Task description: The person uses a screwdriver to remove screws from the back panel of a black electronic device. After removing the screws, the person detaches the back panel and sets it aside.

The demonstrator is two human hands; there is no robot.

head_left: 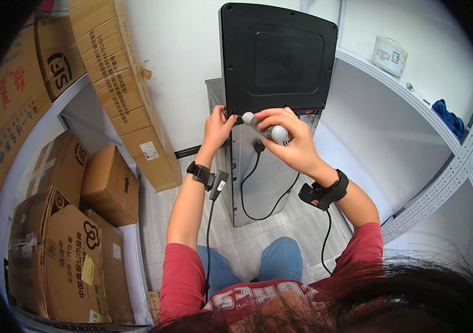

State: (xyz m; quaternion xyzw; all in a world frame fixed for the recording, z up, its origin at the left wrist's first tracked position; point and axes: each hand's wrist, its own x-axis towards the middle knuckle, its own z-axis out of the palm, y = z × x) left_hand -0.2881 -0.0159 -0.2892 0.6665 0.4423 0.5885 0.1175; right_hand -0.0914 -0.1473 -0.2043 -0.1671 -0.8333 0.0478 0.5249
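A tall grey metal cabinet (253,186) stands in front of me, with a black panel (289,64) upright on its top. My right hand (294,139) is closed around a small grey electric screwdriver (264,126) with pale rounded ends. The tool's narrow tip points left, at the panel's lower left corner. Right by that tip is my left hand (218,129), its thumb and fingers pinched at the corner; what they hold, if anything, is too small to make out. Below the screwdriver, a black power cord (243,191) hangs in a loop from a plug (259,146) in the cabinet.
Cardboard boxes (75,250) fill the shelving at left, and a tall carton (131,105) leans against the wall. On the right-hand white shelf (358,58) sit a white rice cooker (390,55) and a dark blue cloth (448,118). Cabled black straps circle both my wrists.
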